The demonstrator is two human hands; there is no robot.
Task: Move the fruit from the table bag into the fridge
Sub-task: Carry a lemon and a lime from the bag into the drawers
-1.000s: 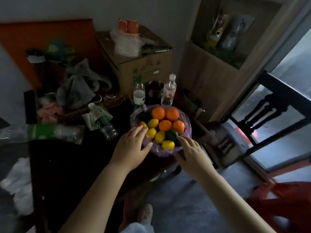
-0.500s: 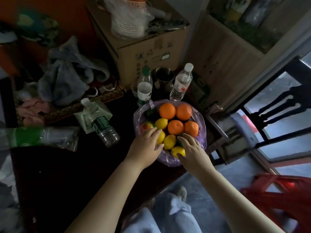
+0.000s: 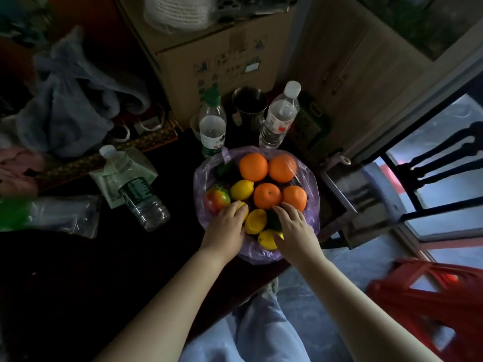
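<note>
Purple plastic, thin and loosely open, is all that holds the fruit (image 3: 268,195). The bag (image 3: 258,256) sits on the dark worktop (image 3: 104,270), close to its near edge, heaped with oranges (image 3: 253,167), lemons (image 3: 241,189) and an apple (image 3: 217,198). No fridge is in view.

Our left grip (image 3: 227,226) lies over one lemon (image 3: 244,209), fingers bent across it. In this dim light we cannot tell whether it has closed on it. Our right grip (image 3: 295,228) is spread, fingers straight, holding nothing, its tips beside an orange (image 3: 294,197).

We judge the risk lies in the heap. Lifting a lemon from under its neighbours could free the front lemon (image 3: 265,239) at the rim, and it would roll off the edge to the floor. Snagging the plastic could drag the whole bag.
</note>
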